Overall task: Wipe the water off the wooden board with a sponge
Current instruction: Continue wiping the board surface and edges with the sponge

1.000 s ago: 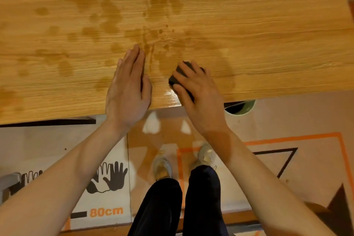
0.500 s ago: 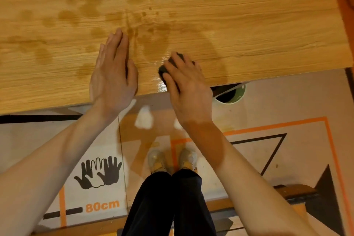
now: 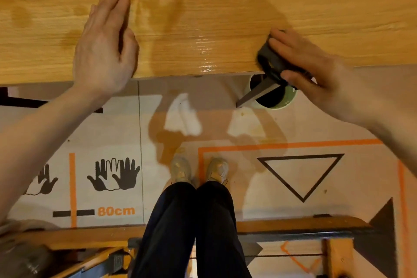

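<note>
The wooden board (image 3: 225, 7) fills the top of the view, with dark damp patches (image 3: 171, 9) across its left and middle and a glossy wet streak (image 3: 204, 52) near the front edge. My right hand (image 3: 302, 61) grips a dark sponge (image 3: 269, 58) at the board's front edge, partly over the lip. My left hand (image 3: 106, 38) lies flat on the board to the left, fingers together, holding nothing.
A green-rimmed bucket (image 3: 284, 101) stands on the floor just below the sponge, beside a metal table leg (image 3: 255, 95). My legs and shoes (image 3: 198, 171) are on a floor mat with orange lines and hand prints. A wooden bench runs behind my legs.
My right hand has slid the sponge to the right along the front edge, until it overhangs the bucket. My left hand has stayed flat on the board.
</note>
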The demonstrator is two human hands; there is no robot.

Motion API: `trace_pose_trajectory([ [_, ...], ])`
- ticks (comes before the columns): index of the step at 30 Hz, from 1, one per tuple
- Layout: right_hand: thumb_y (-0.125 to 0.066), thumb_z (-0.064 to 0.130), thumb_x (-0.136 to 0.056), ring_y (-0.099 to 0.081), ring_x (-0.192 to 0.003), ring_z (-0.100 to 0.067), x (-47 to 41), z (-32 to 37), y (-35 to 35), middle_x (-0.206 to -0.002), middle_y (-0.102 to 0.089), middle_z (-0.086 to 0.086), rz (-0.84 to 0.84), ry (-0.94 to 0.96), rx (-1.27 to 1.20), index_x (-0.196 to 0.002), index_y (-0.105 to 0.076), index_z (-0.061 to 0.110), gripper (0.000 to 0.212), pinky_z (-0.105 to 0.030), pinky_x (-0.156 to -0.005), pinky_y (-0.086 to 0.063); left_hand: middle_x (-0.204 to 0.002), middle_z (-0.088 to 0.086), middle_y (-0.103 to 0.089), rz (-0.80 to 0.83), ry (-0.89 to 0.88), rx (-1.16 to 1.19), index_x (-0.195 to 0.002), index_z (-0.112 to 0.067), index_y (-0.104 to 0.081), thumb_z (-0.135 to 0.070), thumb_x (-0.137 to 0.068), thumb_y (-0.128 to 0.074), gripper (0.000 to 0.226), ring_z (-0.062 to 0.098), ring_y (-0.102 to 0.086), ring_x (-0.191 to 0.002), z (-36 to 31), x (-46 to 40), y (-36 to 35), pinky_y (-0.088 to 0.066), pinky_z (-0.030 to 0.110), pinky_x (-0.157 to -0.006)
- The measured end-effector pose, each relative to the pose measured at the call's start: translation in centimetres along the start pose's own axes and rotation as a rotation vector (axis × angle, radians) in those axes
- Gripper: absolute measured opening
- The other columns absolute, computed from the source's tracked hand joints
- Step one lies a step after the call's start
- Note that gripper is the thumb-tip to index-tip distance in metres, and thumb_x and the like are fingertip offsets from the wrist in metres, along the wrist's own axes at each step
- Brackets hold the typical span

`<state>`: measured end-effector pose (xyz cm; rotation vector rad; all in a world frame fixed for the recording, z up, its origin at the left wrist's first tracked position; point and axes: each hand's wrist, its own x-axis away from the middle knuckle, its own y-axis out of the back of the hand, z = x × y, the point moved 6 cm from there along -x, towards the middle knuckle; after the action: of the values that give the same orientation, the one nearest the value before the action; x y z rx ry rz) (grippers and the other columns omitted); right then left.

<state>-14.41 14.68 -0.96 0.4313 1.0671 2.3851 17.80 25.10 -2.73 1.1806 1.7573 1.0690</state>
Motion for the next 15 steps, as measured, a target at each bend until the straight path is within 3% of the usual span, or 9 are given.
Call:
trace_pose_trajectory([
  [3, -0.056, 0.014, -0.092, -0.028, -0.146, -0.019, 1.0, -1.1, 0.8, -0.154, -0.035, -0.005, -0.035, 0.071, 0.104, -0.144, -0.042, 0.008, 0.054, -0.042, -0.119, -0.026, -0.166, 0.013, -0.026, -0.002, -0.005, -0.003, -0.158, -0.004, -0.03, -0.022, -0.108, -0.031, 0.053, 0.025, -0.019, -0.156, -0.1, 0.0, 0.0, -0.007, 0.028, -0.128],
  [7, -0.058, 0.005, -0.097, -0.043, -0.136, -0.032, 2.4, -1.2, -1.2, -0.143, -0.048, -0.018, -0.368, 0.099, 0.265, -0.134, -0.053, -0.001, 0.037, -0.049, -0.112, -0.037, -0.166, 0.014, -0.027, -0.009, -0.007, 0.0, -0.157, -0.003, -0.031, -0.019, -0.108, -0.031, 0.052, 0.026, -0.02, -0.155, -0.1, 0.0, -0.1, -0.007, 0.029, -0.128],
  [11, -0.062, 0.008, -0.096, -0.055, -0.125, -0.033, 1.3, 1.1, -4.1, -0.131, -0.06, -0.016, -0.693, 0.057, 0.33, -0.123, -0.064, 0.003, 0.028, -0.046, -0.108, -0.043, -0.166, 0.014, -0.027, -0.009, 0.005, -0.007, -0.157, -0.003, -0.031, -0.019, -0.107, -0.031, 0.052, 0.026, -0.021, -0.155, -0.1, -0.1, -0.1, -0.01, 0.035, -0.129],
  [13, -0.07, 0.003, -0.088, -0.057, -0.124, -0.03, -0.7, 4.1, -6.3, -0.129, -0.062, -0.013, -0.74, 0.055, 0.297, -0.121, -0.067, 0.006, 0.033, -0.039, -0.113, -0.038, -0.166, 0.014, -0.027, -0.003, 0.007, -0.007, -0.157, -0.003, -0.031, -0.021, -0.108, -0.032, 0.053, 0.026, -0.021, -0.155, -0.3, -0.1, -0.2, -0.012, 0.04, -0.129],
  [15, -0.067, -0.005, -0.086, -0.055, -0.126, -0.032, -3.5, 7.4, -9.1, -0.132, -0.061, -0.014, -0.674, 0.097, 0.238, -0.124, -0.065, 0.004, 0.039, -0.043, -0.114, -0.036, -0.166, 0.014, -0.027, 0.003, 0.002, -0.005, -0.158, -0.003, -0.03, -0.022, -0.108, -0.032, 0.053, 0.027, -0.021, -0.155, -0.3, 0.0, -0.2, -0.015, 0.044, -0.128],
])
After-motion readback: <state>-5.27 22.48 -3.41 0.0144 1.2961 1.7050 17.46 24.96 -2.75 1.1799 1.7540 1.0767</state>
